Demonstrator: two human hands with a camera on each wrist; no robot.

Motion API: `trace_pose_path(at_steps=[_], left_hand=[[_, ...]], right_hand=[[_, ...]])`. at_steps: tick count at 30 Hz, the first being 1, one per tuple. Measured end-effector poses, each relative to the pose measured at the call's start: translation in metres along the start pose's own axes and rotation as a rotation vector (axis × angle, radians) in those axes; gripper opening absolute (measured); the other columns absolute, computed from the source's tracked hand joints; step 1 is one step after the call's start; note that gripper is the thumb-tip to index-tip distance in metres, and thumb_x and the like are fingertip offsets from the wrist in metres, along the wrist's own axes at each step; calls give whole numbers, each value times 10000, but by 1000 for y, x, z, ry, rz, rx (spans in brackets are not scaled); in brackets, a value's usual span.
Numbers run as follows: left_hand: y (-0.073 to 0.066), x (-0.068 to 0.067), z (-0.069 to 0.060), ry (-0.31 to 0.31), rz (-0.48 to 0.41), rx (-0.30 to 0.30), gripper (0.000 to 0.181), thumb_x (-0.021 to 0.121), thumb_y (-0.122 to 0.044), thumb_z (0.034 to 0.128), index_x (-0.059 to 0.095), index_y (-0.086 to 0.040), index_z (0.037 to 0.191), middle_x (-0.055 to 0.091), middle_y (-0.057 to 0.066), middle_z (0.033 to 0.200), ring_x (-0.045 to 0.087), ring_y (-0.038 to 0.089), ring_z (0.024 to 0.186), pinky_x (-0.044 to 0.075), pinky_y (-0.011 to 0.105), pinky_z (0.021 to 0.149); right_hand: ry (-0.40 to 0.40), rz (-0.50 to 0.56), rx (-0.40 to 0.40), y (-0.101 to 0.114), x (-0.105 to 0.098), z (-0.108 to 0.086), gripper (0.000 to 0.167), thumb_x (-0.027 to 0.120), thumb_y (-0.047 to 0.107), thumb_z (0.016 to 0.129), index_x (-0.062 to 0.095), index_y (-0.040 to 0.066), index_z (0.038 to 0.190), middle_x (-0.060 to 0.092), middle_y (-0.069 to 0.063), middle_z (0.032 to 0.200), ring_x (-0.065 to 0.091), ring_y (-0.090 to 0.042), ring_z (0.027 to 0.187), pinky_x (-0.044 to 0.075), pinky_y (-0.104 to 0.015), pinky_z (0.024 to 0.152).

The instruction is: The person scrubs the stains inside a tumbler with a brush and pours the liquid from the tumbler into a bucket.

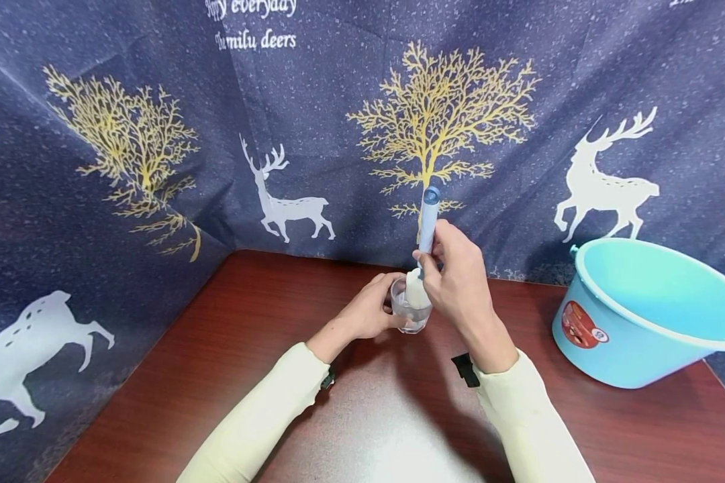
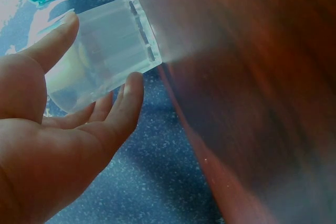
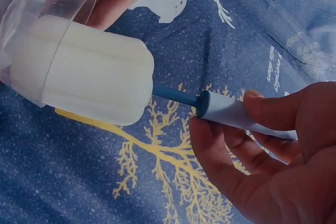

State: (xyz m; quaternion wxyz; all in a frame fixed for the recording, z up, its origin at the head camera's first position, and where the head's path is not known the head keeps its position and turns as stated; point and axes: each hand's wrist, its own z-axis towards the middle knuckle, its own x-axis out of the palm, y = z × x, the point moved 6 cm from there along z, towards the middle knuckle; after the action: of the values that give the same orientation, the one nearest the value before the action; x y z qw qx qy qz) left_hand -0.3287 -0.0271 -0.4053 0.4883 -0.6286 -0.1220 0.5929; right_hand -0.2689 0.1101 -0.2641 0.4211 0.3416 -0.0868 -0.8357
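My left hand (image 1: 371,307) grips a clear cup (image 1: 403,315) round its side, thumb on one side and fingers on the other. In the left wrist view the cup (image 2: 107,51) stands with its base on or just above the tabletop; which, I cannot tell. My right hand (image 1: 462,278) pinches the light blue handle (image 3: 231,111) of a sponge cup brush, thumb against fingers. The brush's cream sponge head (image 3: 100,69) is partly inside the cup's mouth, joined to the handle by a dark blue stem (image 3: 176,96). The handle slants upward in the head view.
A light blue bucket (image 1: 628,335) with a red label stands on the right of the reddish-brown table (image 1: 217,376). Behind the table hangs a dark blue cloth (image 1: 314,100) printed with deer and yellow trees. Black straps circle both wrists.
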Motion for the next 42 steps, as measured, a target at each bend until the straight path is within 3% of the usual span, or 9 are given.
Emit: trace_pose_path(at_steps=[15, 42], left_hand=[[-2, 0, -2, 8, -6, 4, 830, 888, -89, 858, 438, -30, 1553, 532, 166, 1372, 653, 252, 1141, 614, 397, 949], [-1, 0, -2, 6, 10, 1, 824, 890, -91, 856, 447, -55, 1550, 529, 144, 1367, 638, 229, 1136, 614, 383, 944]], right_hand=[[25, 5, 22, 1, 0, 0, 219, 776, -43, 910, 629, 3, 1066, 661, -112, 906, 670, -250, 782, 500, -386, 671], [75, 4, 67, 2, -1, -1, 197, 759, -16, 939, 604, 17, 1056, 689, -112, 909, 645, -241, 703, 445, -367, 606]])
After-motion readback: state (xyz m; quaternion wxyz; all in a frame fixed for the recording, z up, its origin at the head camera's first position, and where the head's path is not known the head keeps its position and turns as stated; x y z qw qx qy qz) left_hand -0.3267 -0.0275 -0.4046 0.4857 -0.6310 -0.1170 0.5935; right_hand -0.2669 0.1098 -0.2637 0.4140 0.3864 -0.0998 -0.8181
